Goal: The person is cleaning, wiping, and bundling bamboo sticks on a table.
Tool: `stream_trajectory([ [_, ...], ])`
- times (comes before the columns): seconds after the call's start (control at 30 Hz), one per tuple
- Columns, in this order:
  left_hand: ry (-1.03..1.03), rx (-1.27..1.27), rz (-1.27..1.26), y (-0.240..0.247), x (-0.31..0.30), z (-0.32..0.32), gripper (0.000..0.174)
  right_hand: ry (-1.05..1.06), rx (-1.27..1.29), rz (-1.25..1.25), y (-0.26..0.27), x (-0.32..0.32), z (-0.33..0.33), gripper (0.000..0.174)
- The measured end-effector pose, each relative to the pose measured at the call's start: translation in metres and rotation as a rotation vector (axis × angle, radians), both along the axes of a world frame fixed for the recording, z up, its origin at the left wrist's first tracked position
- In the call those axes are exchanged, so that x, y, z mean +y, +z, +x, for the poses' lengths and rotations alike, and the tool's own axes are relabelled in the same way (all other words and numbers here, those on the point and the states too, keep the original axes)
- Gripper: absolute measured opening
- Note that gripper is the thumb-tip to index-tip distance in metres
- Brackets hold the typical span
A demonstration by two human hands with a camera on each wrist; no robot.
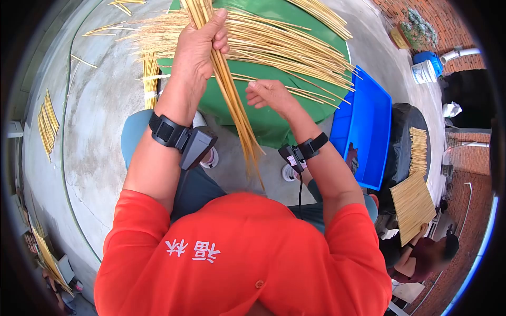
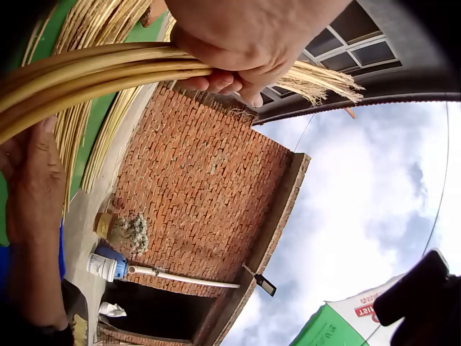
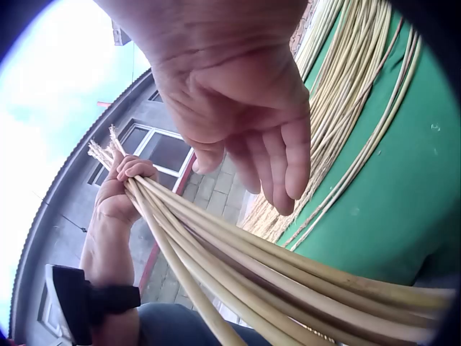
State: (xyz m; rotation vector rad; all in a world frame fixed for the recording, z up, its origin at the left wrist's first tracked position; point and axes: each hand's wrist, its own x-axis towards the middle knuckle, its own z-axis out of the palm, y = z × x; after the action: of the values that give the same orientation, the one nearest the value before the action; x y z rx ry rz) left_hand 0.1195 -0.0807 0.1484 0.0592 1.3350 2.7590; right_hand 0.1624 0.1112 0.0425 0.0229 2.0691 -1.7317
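Observation:
The left hand (image 1: 203,45) grips a bundle of long yellow stalks (image 1: 232,100), thumb and fingers curled round it; the stalks slant down past the green table's near edge. In the left wrist view the same hand (image 2: 241,43) closes over the bundle (image 2: 108,76), whose feathery tips stick out beyond it. To the right of the bundle is the right hand (image 1: 270,96), holding nothing. Its fingers hang relaxed and apart from the stalks in the right wrist view, where the right hand (image 3: 245,122) is above the bundle (image 3: 238,252). More stalks (image 1: 284,45) lie across the green table (image 1: 263,124).
A blue tray (image 1: 369,126) stands right of the table, beside a dark covered surface with short cut stalks (image 1: 418,150). A tied bundle (image 1: 150,79) is at the table's left. Loose stalks (image 1: 47,124) lie on the floor. Another person (image 1: 427,255) holds a woven panel (image 1: 414,208) at lower right.

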Motion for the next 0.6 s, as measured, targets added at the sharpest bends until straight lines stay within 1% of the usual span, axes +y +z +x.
stream_trajectory([
  [0.03, 0.08, -0.01, -0.023, 0.004, -0.007, -0.004, 0.024, -0.091, 0.035, 0.086, -0.025, 0.016, -0.008, 0.033],
  [0.13, 0.087, -0.01, 0.013, 0.003, -0.015, -0.008, 0.022, -0.37, 0.106, 0.334, -0.071, 0.074, -0.025, 0.017],
  [0.2, 0.125, -0.041, 0.004, 0.004, -0.016, -0.009, 0.021, -0.39, 0.225, 0.563, -0.087, 0.111, -0.04, 0.016],
  [0.23, 0.126, -0.044, 0.0, 0.004, -0.015, -0.009, 0.021, -0.388, 0.222, 0.56, -0.094, 0.124, -0.05, 0.016],
  [0.3, 0.168, -0.076, -0.044, 0.005, -0.013, -0.009, 0.021, -0.315, 0.405, 0.93, -0.102, 0.138, -0.068, 0.013],
  [0.33, 0.17, -0.084, -0.051, 0.005, -0.013, -0.01, 0.021, -0.315, 0.403, 0.924, -0.106, 0.139, -0.073, 0.013],
  [0.4, 0.181, -0.087, -0.066, 0.004, -0.013, -0.012, 0.021, -0.271, 0.539, 1.052, -0.11, 0.136, -0.084, 0.009],
  [0.43, 0.192, -0.09, -0.073, 0.003, -0.013, -0.013, 0.02, -0.271, 0.537, 1.045, -0.113, 0.132, -0.085, 0.009],
  [0.5, 0.199, -0.106, -0.091, 0.003, -0.011, -0.014, 0.02, -0.11, 0.537, 1.105, -0.12, 0.126, -0.084, 0.012],
  [0.53, 0.212, -0.109, -0.085, 0.002, -0.01, -0.014, 0.02, -0.088, 0.614, 1.076, -0.125, 0.122, -0.084, 0.013],
  [0.6, 0.231, -0.127, -0.071, 0.002, -0.008, -0.013, 0.019, -0.081, 0.625, 1.034, -0.124, 0.109, -0.082, 0.012],
])
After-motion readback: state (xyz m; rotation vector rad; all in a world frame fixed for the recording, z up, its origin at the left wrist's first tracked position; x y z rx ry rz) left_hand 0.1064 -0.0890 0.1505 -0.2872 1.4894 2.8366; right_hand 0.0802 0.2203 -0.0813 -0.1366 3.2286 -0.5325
